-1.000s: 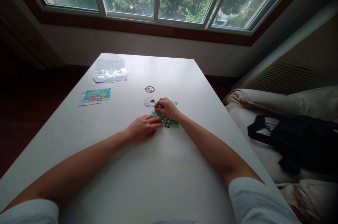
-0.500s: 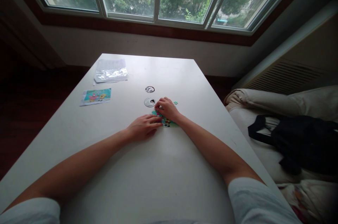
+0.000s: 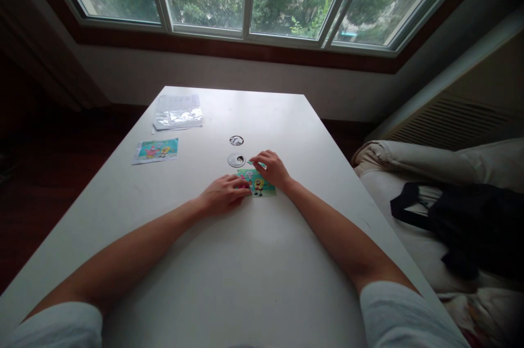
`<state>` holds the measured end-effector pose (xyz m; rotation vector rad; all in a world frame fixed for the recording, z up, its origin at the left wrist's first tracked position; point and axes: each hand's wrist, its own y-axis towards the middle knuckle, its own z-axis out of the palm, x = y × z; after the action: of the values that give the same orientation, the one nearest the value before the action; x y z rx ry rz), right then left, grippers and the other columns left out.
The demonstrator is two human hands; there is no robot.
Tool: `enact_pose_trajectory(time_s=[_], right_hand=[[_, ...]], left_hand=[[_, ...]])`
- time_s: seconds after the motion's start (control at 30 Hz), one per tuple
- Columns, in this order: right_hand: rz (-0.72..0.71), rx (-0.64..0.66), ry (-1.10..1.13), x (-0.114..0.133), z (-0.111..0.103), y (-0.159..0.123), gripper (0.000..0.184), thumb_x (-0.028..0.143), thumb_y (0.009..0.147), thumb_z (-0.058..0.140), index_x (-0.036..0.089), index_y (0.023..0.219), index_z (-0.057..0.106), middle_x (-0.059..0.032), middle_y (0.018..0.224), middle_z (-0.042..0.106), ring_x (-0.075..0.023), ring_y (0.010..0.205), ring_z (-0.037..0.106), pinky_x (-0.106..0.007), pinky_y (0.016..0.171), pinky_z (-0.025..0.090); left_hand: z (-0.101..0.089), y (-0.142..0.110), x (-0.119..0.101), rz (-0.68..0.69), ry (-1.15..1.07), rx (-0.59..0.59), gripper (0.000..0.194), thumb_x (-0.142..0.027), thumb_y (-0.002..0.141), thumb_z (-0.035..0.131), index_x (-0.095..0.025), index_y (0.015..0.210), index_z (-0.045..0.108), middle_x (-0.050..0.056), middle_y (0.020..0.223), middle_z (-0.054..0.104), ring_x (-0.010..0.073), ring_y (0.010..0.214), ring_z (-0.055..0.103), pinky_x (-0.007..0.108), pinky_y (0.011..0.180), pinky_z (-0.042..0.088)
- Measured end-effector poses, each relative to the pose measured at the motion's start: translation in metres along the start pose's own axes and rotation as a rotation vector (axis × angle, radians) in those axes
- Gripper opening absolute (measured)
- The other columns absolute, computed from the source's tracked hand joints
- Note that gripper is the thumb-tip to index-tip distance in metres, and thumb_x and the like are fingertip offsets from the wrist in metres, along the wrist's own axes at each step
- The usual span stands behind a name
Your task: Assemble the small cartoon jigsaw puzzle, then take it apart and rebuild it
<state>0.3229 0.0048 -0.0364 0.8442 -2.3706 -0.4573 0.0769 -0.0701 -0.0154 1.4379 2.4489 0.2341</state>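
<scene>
"Did anything shift?"

"Rightward went the right hand (image 3: 270,166), baring the upper edge of the puzzle (image 3: 260,185) that it had covered half a second before; thumb and fingertips were drawn nearly together, and a small green piece (image 3: 252,162) showed between them."

"And the left hand (image 3: 223,194)?"

"It had hardly stirred; its fingers were loosely bent and partly spread, their tips resting on the puzzle's left part; I saw nothing gripped in it, though its underside was hidden from me."

"Where did the puzzle lie?"

"Flat on the white table (image 3: 229,271), between the two hands; its bright cartoon figures showed to the right of the left fingertips."

"What else was near?"

"Two round discs, the nearer disc (image 3: 233,164) just beyond the puzzle and the farther disc (image 3: 236,141) behind it; off to the left lay a printed picture (image 3: 158,150) with similar figures, and past that a clear plastic packet (image 3: 179,118); a dark bundle of cloth (image 3: 475,222) rested on the pale seat at the right."
</scene>
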Motion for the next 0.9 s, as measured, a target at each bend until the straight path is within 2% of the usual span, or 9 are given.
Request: enact_pose_trajectory(time_s=[0.17, 0.27, 0.43, 0.6, 0.7, 0.77, 0.9], right_hand=[[0.136, -0.12, 0.047, -0.028, -0.022, 0.001, 0.017, 0.024, 0.094, 0.059, 0.023, 0.096, 0.075, -0.0043, 0.087, 0.072, -0.0216, 0.087, 0.06, -0.035, 0.083, 0.046], [0.223, -0.118, 0.055, -0.043, -0.036, 0.001, 0.019, 0.024, 0.093, 0.058, 0.022, 0.094, 0.076, -0.0036, 0.088, 0.073, -0.0188, 0.08, 0.062, -0.032, 0.077, 0.047], [0.276, 0.037, 0.008, -0.058, -0.051, -0.001, 0.019, 0.027, 0.09, 0.06, 0.021, 0.094, 0.077, -0.003, 0.084, 0.073, -0.0163, 0.072, 0.06, -0.028, 0.07, 0.045], [0.278, 0.313, 0.02, -0.054, -0.068, -0.002, 0.016, 0.027, 0.087, 0.063, 0.023, 0.094, 0.077, -0.0027, 0.087, 0.072, -0.0157, 0.075, 0.062, -0.026, 0.069, 0.043], [0.277, 0.451, -0.057, -0.045, -0.076, -0.001, 0.016, 0.03, 0.083, 0.068, 0.025, 0.096, 0.076, -0.0018, 0.086, 0.072, -0.0156, 0.073, 0.062, -0.025, 0.064, 0.04], [0.297, 0.486, -0.149, -0.039, -0.077, -0.002, 0.018, 0.032, 0.08, 0.072, 0.025, 0.097, 0.075, -0.0019, 0.084, 0.071, -0.0159, 0.072, 0.061, -0.025, 0.061, 0.036], [0.309, 0.475, -0.231, -0.032, -0.071, -0.003, 0.02, 0.032, 0.079, 0.073, 0.025, 0.098, 0.071, -0.0023, 0.088, 0.071, -0.0165, 0.074, 0.06, -0.025, 0.06, 0.033]], left_hand=[[-0.004, -0.005, 0.011, -0.025, -0.026, -0.016, 0.027, -0.027, 0.1, 0.047, -0.027, 0.116, 0.069, 0.006, 0.109, 0.069, 0.019, 0.095, 0.061, 0.034, 0.088, 0.046], [-0.006, -0.006, 0.014, -0.029, -0.033, -0.018, 0.027, -0.032, 0.1, 0.05, -0.027, 0.118, 0.069, 0.007, 0.111, 0.068, 0.0204, 0.098, 0.06, 0.035, 0.09, 0.045], [-0.006, -0.006, 0.016, -0.017, -0.069, 0.003, 0.037, -0.044, 0.097, 0.057, -0.031, 0.131, 0.063, 0.008, 0.125, 0.063, 0.0237, 0.111, 0.057, 0.038, 0.099, 0.044], [-0.006, -0.008, 0.024, -0.028, -0.091, 0.021, 0.032, -0.033, 0.097, 0.056, -0.032, 0.127, 0.066, 0.006, 0.125, 0.064, 0.0224, 0.112, 0.057, 0.037, 0.099, 0.043], [-0.005, -0.008, 0.028, -0.039, -0.098, 0.006, 0.03, -0.028, 0.096, 0.055, -0.031, 0.124, 0.068, 0.006, 0.122, 0.065, 0.0215, 0.11, 0.058, 0.036, 0.098, 0.044], [-0.005, -0.008, 0.029, -0.041, -0.102, -0.004, 0.03, -0.026, 0.096, 0.055, -0.03, 0.122, 0.068, 0.006, 0.121, 0.065, 0.0211, 0.109, 0.059, 0.035, 0.096, 0.045], [-0.004, -0.007, 0.028, -0.04, -0.104, -0.02, 0.028, -0.025, 0.096, 0.053, -0.029, 0.12, 0.068, 0.006, 0.119, 0.066, 0.0205, 0.108, 0.06, 0.034, 0.095, 0.046]])
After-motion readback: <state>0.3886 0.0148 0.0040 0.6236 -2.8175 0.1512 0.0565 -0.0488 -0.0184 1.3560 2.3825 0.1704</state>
